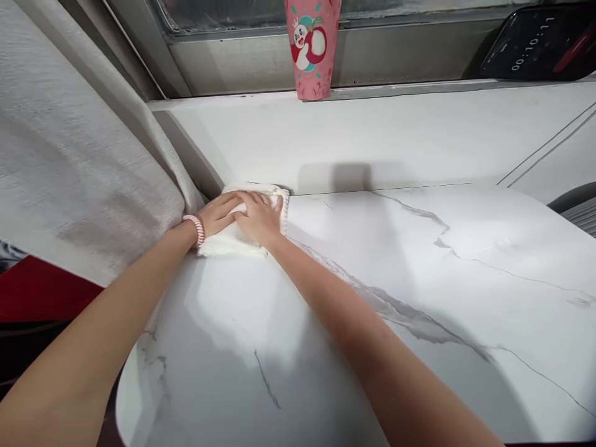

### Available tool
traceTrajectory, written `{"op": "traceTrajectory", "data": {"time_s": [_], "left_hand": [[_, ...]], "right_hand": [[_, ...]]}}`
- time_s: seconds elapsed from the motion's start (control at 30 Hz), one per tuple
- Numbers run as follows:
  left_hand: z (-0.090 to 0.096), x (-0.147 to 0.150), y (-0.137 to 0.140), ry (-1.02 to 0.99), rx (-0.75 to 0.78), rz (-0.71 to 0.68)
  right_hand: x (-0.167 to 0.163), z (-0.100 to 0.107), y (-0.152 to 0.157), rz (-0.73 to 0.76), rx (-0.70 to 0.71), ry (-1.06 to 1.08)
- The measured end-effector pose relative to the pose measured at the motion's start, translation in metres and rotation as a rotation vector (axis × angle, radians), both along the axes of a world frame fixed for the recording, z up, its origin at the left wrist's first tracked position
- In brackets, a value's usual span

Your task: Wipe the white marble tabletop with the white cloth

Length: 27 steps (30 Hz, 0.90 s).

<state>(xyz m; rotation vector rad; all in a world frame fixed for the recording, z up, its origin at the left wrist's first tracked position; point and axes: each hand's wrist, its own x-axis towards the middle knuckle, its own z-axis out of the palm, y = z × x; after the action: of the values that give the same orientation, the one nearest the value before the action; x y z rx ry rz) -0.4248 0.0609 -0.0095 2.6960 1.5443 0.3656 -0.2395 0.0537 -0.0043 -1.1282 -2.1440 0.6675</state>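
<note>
Cloth (233,237) lies left of the frame's centre. Left hand (216,214) and right hand (259,218) rest flat on it, fingers extended.

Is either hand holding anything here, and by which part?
No clear grip shows: the left hand and right hand lie on top of the white cloth, over its middle.

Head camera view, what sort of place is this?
Perhaps a room in a home: a pale curtain hangs beside a marble-patterned table, and a pink cup stands before what looks like a window.
</note>
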Motion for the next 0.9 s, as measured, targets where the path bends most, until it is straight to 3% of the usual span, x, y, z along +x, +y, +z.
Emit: {"op": "traceTrajectory", "data": {"time_s": [0.17,0.3,0.67,0.9], "left_hand": [[-0.002,-0.006,-0.008,-0.018,0.022,0.021],[-0.004,-0.001,-0.037,-0.024,0.008,0.095],[-0.005,0.038,-0.194,-0.003,-0.015,0.303],[-0.010,0.071,-0.278,-0.056,0.051,0.462]], "right_hand": [[-0.005,0.000,0.006,0.085,-0.033,-0.048],[0.000,-0.002,-0.011,0.138,0.006,-0.054],[0.039,0.005,-0.140,0.276,0.126,-0.031],[0.074,0.011,-0.192,0.446,0.182,-0.027]]}}
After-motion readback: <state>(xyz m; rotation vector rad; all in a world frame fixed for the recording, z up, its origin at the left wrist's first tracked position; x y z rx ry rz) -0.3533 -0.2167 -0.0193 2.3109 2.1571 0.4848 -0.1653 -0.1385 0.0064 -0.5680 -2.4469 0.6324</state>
